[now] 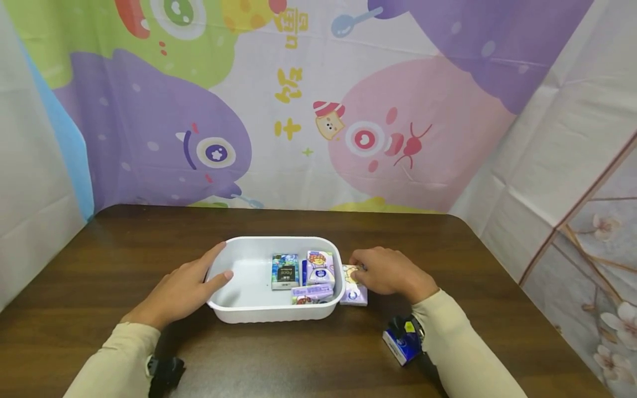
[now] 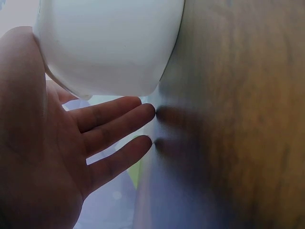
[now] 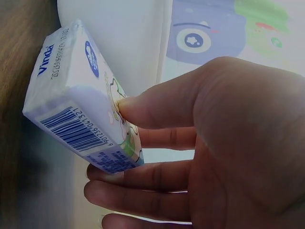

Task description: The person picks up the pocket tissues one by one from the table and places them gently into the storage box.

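Purple-and-white Vinda tissue pack (image 3: 90,90) is pinched by my right hand (image 1: 390,271), thumb on its printed face and fingers at its other side. The pack is close beside the right wall of a white plastic basin (image 1: 234,315). My left hand (image 1: 184,284) rests at the basin's left end, its thumb over the rim; in the left wrist view its other fingers (image 2: 119,126) are straight and spread outside the wall. Inside the basin, toward the right, lie a blue-green tissue pack (image 1: 285,271), a purple cartoon pack (image 1: 319,268) and another purple pack (image 1: 312,294) on its side.
A dark blue tissue pack (image 1: 402,347) lies on the brown wooden table (image 1: 278,359), partly hidden by the right wrist's camera strap. A cartoon-printed curtain (image 1: 298,177) hangs along the table's back edge. Pale sheeting (image 1: 537,138) hangs on the right.
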`<state>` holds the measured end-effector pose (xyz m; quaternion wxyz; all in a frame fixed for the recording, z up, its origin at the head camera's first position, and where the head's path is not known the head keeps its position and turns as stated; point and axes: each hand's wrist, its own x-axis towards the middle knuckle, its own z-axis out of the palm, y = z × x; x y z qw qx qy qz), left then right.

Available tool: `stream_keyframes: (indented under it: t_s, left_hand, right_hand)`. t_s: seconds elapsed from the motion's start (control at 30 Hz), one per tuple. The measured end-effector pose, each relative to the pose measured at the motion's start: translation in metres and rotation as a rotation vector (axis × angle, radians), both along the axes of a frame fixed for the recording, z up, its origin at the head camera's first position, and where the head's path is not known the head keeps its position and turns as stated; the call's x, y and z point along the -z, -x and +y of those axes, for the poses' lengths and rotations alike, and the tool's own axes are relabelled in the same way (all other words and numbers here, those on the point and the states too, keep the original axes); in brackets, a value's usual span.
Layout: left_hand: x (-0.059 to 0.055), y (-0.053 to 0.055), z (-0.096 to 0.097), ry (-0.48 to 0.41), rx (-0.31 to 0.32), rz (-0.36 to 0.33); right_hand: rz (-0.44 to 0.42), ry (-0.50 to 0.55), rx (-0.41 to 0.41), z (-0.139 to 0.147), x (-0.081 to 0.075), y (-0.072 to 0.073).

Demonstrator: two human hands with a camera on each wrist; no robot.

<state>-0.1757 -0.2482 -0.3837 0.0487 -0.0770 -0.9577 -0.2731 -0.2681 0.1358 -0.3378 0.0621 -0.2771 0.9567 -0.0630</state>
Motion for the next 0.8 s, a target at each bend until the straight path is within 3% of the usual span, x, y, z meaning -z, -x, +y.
stream_keyframes:
  t_s: [0.8]
  left_hand:
    - [-0.0016, -0.0013, 0.0008, -0.006, -0.013, -0.001]
  right_hand:
    - [0.041, 0.024, 0.009, -0.0007, 0.0015, 0.0016]
